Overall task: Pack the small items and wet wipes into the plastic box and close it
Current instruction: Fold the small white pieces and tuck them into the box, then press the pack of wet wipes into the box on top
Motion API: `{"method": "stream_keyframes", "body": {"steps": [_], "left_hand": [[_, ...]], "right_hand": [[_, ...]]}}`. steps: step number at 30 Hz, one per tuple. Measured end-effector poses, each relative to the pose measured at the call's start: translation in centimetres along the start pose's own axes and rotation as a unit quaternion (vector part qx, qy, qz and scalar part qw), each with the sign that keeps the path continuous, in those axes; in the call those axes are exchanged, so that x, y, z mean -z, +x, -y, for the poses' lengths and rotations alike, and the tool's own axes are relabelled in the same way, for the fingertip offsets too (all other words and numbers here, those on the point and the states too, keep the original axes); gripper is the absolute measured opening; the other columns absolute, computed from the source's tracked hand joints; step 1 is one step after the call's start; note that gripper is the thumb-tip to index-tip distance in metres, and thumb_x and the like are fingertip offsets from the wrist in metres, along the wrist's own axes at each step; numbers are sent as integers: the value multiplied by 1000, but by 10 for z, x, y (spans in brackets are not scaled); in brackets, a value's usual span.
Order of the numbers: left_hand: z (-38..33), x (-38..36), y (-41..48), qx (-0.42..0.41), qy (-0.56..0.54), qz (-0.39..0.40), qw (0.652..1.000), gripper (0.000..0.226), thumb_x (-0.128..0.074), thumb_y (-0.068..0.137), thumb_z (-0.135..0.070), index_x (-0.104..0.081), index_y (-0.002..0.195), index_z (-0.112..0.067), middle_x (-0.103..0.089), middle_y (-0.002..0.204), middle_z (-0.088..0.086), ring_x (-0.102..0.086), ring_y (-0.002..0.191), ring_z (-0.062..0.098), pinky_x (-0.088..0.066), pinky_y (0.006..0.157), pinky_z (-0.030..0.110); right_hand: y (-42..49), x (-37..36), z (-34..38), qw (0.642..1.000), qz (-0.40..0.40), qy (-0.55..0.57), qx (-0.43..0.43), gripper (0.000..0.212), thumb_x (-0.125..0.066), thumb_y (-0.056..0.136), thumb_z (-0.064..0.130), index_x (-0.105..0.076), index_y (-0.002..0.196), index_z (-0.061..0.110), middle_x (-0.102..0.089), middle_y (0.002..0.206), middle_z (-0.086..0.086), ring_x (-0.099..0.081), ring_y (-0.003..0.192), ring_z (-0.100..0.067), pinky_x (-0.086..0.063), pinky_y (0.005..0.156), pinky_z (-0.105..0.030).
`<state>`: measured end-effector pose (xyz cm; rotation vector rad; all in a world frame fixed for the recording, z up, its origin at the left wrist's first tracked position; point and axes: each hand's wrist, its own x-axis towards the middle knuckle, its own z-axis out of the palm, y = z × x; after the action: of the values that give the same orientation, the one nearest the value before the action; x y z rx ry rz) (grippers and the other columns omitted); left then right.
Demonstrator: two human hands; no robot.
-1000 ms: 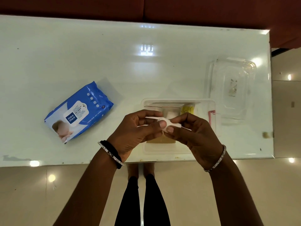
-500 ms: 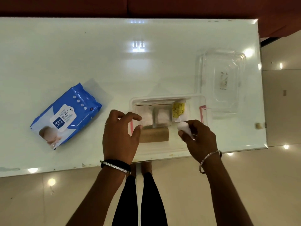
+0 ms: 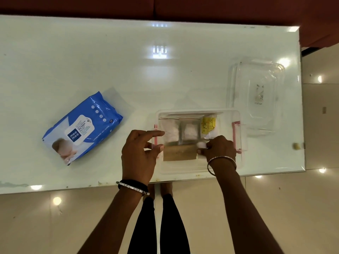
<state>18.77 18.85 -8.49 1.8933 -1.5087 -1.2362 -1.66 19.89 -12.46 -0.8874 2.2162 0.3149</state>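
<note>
One white item (image 3: 201,144) between right fingertips (image 3: 207,146)

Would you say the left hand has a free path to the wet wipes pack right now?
Probably yes: the left hand is open and empty, and only bare table lies between it and the wet wipes pack.

Table top (image 3: 91,52): glossy, smooth, glass-like white, mirrors ceiling lights. Plastic box (image 3: 200,169): clear smooth plastic, pink plastic latches. Lid (image 3: 256,123): clear glossy plastic. Wet wipes pack (image 3: 82,127): shiny blue plastic film, slightly crinkled, white label. Inside box: clear plastic bags, matt brown cardboard-like piece (image 3: 180,153). Bangles: shiny metal. Floor (image 3: 55,226): polished tile.
</note>
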Motion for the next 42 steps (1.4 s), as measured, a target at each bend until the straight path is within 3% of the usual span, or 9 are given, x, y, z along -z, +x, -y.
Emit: {"method": "stream_keyframes", "body": {"steps": [4, 11, 16, 19, 21, 25, 29, 34, 42], "left_hand": [[9, 6, -3, -14, -51, -5, 999, 33, -73, 80, -12, -71, 109, -27, -64, 101, -3, -65, 80, 7, -46, 72, 3], [44, 50, 2, 89, -224, -144, 960, 16, -64, 88, -17, -71, 102, -18, -72, 99, 3, -70, 86, 20, -61, 68, 33], [80, 93, 0, 131, -186, -287, 931, 15, -64, 88, -9, -67, 99, -18, -70, 102, 8, -69, 85, 24, -60, 70, 37], [103, 112, -2, 137, -110, -378, 909, 18, -62, 87, -8, -65, 105, -11, -68, 110, 9, -65, 86, 19, -53, 67, 12], [119, 122, -1, 178, -80, -406, 893, 25, -63, 86, -10, -62, 112, -8, -63, 113, 12, -61, 87, 16, -43, 62, 0], [150, 129, 8, 319, -137, -371, 861, 33, -65, 86, -24, -58, 116, -13, -63, 118, 8, -58, 88, 16, -43, 77, 19], [171, 131, 20, 383, -273, -306, 828, 21, -62, 86, -26, -62, 105, -17, -66, 116, 12, -64, 102, 31, -51, 92, 47], [178, 130, 28, 392, -351, -270, 806, 25, -60, 90, -27, -63, 107, -10, -65, 114, 15, -63, 104, 34, -55, 80, 39], [165, 134, 22, 350, -469, -239, 774, 5, -56, 92, -15, -54, 96, -12, -59, 118, 21, -61, 104, 35, -54, 70, 34]], "right_hand": [[-6, 12, 3, 998, 23, -55, -1, 41, -82, 75, 30, -70, 109, 9, -70, 111, -13, -63, 108, -31, -47, 81, -31], [-60, 36, 55, 941, -268, 48, 200, 8, -68, 82, 17, -75, 79, 18, -74, 72, -3, -67, 69, -27, -35, 61, -24], [-82, 5, 132, 870, -155, 180, 433, 5, -69, 87, 17, -74, 87, 15, -74, 74, 5, -68, 63, -6, -54, 63, -19], [-82, -30, 171, 872, -107, 247, 409, 7, -67, 87, 12, -73, 89, 15, -73, 81, 7, -67, 74, -6, -52, 66, -12], [-77, -51, 192, 891, -70, 270, 359, 14, -64, 90, 13, -71, 102, 11, -73, 96, 0, -67, 84, -7, -56, 78, -23], [-60, -75, 226, 930, -24, 207, 303, 38, -57, 96, 26, -57, 129, 8, -63, 125, -10, -61, 112, -24, -48, 99, -37], [-43, -85, 248, 953, 14, 176, 247, 35, -52, 98, 31, -62, 125, 10, -67, 123, -9, -62, 112, -25, -40, 85, -24], [-32, -92, 253, 957, 49, 177, 226, 31, -62, 93, 32, -74, 104, 6, -74, 103, -14, -59, 82, -24, -41, 75, -27], [-35, -87, 237, 942, 20, 217, 256, 23, -59, 95, 21, -67, 98, -1, -71, 95, -17, -59, 79, -22, -48, 73, -25]]}}
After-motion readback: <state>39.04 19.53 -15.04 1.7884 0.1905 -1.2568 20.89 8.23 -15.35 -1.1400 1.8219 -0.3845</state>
